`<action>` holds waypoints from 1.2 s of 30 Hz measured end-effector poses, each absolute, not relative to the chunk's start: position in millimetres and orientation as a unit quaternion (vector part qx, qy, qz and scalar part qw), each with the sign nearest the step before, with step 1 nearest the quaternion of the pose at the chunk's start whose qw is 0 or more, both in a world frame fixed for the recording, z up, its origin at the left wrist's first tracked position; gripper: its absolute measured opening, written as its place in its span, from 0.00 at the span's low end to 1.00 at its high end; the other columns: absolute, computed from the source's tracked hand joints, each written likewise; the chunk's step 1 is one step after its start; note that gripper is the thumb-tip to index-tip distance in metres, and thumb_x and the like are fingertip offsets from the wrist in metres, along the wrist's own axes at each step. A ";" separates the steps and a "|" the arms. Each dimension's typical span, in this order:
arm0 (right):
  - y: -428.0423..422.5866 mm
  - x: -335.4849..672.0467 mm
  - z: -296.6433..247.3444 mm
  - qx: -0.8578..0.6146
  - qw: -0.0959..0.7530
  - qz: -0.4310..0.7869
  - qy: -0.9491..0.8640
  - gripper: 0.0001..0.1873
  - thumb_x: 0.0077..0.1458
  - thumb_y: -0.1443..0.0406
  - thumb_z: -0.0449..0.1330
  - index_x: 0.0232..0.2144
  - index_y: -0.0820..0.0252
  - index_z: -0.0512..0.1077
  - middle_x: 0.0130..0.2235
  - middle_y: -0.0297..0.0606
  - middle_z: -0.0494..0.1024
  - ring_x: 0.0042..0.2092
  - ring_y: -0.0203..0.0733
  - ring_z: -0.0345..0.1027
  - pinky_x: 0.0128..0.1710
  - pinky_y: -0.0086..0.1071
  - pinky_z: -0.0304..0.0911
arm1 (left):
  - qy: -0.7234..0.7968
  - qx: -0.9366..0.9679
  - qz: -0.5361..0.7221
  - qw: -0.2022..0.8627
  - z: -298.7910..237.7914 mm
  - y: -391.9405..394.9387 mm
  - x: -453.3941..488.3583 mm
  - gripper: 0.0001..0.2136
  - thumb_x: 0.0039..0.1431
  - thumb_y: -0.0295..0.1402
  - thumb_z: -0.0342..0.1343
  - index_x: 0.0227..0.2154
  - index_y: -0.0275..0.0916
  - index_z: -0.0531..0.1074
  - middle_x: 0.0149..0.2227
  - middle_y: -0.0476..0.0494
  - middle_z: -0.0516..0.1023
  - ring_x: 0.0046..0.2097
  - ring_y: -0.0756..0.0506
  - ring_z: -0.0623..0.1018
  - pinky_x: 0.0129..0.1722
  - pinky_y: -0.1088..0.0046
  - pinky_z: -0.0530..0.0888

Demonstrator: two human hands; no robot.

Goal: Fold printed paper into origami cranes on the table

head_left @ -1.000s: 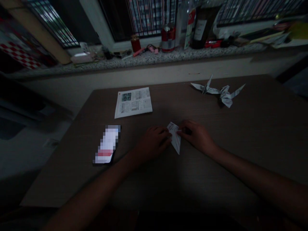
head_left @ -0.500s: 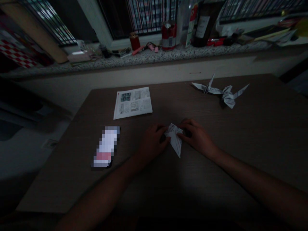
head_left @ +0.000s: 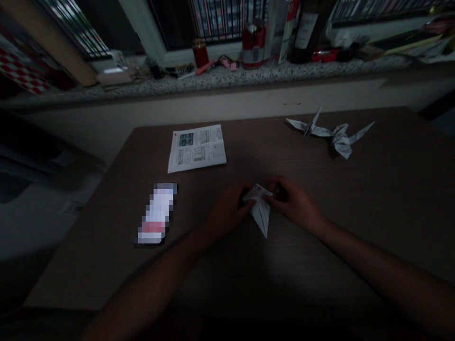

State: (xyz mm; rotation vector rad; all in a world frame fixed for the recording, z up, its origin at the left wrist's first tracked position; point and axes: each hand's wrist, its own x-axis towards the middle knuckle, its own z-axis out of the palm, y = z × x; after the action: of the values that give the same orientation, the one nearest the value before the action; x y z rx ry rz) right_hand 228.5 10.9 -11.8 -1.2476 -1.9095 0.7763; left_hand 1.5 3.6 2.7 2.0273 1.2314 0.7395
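Note:
A small folded piece of printed paper (head_left: 261, 213), kite-shaped with its long point toward me, is held between both hands just over the table. My left hand (head_left: 232, 206) grips its left edge, thumb on top and fingers curled behind. On the other side, my right hand (head_left: 293, 201) pinches the right edge, its thumb pressing near the middle fold. The fingertips behind the paper are partly hidden. Beyond my right hand, two paper cranes (head_left: 341, 141) folded from printed sheets stand side by side at the back of the table.
A folded printed sheet (head_left: 197, 148) lies at the back left of the brown table (head_left: 106, 213). Nearer, a phone (head_left: 156, 213) with a lit, blurred screen lies left of my left hand. Along the stone windowsill (head_left: 213, 81) stand a red can (head_left: 253, 46), a dark bottle (head_left: 304, 35) and small items.
Both hands still hold the folded paper. My thumbs have shifted slightly on it, and the upper part looks flatter. The view has tilted a little.

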 end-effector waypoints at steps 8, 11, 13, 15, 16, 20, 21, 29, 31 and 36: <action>2.0 227.2 0.8 -0.492 0.341 0.413 -0.686 0.11 0.61 0.56 0.62 0.41 0.56 0.76 0.31 0.35 0.76 0.31 0.41 0.68 0.31 0.35 0.63 | 0.467 0.681 0.338 0.451 10.7 -4.3 3.1 0.15 0.64 0.34 0.61 0.52 0.42 0.69 0.50 0.44 0.78 0.51 0.43 0.78 0.52 0.66 0.74; -2.6 224.1 3.7 -0.504 0.351 0.457 -0.643 0.14 0.59 0.53 0.63 0.40 0.56 0.75 0.28 0.33 0.75 0.29 0.40 0.67 0.27 0.33 0.61 | 0.488 0.675 0.310 0.459 14.8 -5.8 4.0 0.14 0.64 0.38 0.61 0.50 0.40 0.72 0.48 0.43 0.80 0.48 0.42 0.79 0.48 0.66 0.74; -4.7 221.8 6.2 -0.506 0.353 0.475 -0.627 0.15 0.58 0.53 0.64 0.39 0.57 0.74 0.27 0.32 0.74 0.28 0.39 0.67 0.26 0.32 0.61 | 0.506 0.671 0.288 0.458 17.3 -6.0 4.7 0.14 0.64 0.40 0.61 0.48 0.39 0.74 0.45 0.43 0.80 0.45 0.42 0.79 0.44 0.66 0.74; -5.9 220.1 8.6 -0.505 0.353 0.490 -0.617 0.15 0.58 0.53 0.64 0.39 0.57 0.74 0.27 0.33 0.75 0.28 0.39 0.68 0.26 0.32 0.62 | 0.518 0.667 0.283 0.455 19.0 -6.1 5.2 0.14 0.64 0.41 0.60 0.46 0.39 0.75 0.43 0.43 0.81 0.43 0.42 0.79 0.42 0.66 0.74; -6.2 219.5 9.7 -0.503 0.353 0.495 -0.614 0.15 0.58 0.53 0.64 0.39 0.57 0.73 0.27 0.33 0.75 0.28 0.39 0.69 0.26 0.32 0.62 | 0.520 0.666 0.284 0.454 19.5 -6.2 5.3 0.13 0.64 0.41 0.60 0.46 0.39 0.75 0.42 0.44 0.80 0.42 0.42 0.79 0.42 0.67 0.73; -6.8 219.3 12.1 -0.496 0.340 0.507 -0.618 0.14 0.60 0.53 0.62 0.39 0.56 0.74 0.25 0.32 0.74 0.27 0.39 0.69 0.26 0.32 0.63 | 0.515 0.661 0.301 0.455 19.8 -7.0 5.6 0.12 0.64 0.41 0.60 0.45 0.39 0.75 0.41 0.45 0.80 0.42 0.43 0.78 0.42 0.68 0.73; -6.9 219.5 12.1 -0.493 0.336 0.509 -0.621 0.14 0.60 0.53 0.62 0.40 0.56 0.75 0.26 0.32 0.75 0.27 0.39 0.69 0.26 0.32 0.63 | 0.514 0.657 0.304 0.459 19.6 -7.2 5.8 0.12 0.64 0.40 0.60 0.45 0.39 0.75 0.41 0.45 0.80 0.42 0.43 0.78 0.42 0.68 0.73; -9.4 218.1 10.5 -0.501 0.340 0.492 -0.626 0.13 0.59 0.54 0.62 0.38 0.56 0.75 0.24 0.31 0.73 0.26 0.39 0.69 0.25 0.31 0.60 | 0.503 0.635 0.314 0.496 16.7 -7.2 6.9 0.14 0.63 0.42 0.61 0.45 0.39 0.75 0.40 0.44 0.80 0.41 0.43 0.78 0.39 0.69 0.74; -10.2 217.4 11.2 -0.500 0.343 0.492 -0.624 0.13 0.59 0.53 0.62 0.37 0.56 0.75 0.24 0.30 0.72 0.26 0.39 0.68 0.24 0.31 0.60 | 0.503 0.633 0.317 0.496 16.0 -7.7 7.1 0.14 0.63 0.43 0.60 0.46 0.39 0.75 0.40 0.45 0.79 0.41 0.43 0.78 0.39 0.69 0.73; -12.3 215.9 14.4 -0.504 0.343 0.491 -0.622 0.13 0.60 0.54 0.62 0.38 0.57 0.75 0.24 0.30 0.72 0.25 0.38 0.67 0.24 0.31 0.59 | 0.503 0.630 0.323 0.496 14.3 -9.0 7.3 0.12 0.63 0.42 0.60 0.41 0.39 0.74 0.37 0.47 0.77 0.38 0.45 0.77 0.37 0.70 0.72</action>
State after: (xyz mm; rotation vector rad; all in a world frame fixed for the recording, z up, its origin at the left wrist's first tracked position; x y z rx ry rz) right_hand 215.9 -12.3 14.4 -1.3093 -1.6162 1.2771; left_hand 7.3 -9.0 14.3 1.5265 1.2173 0.7822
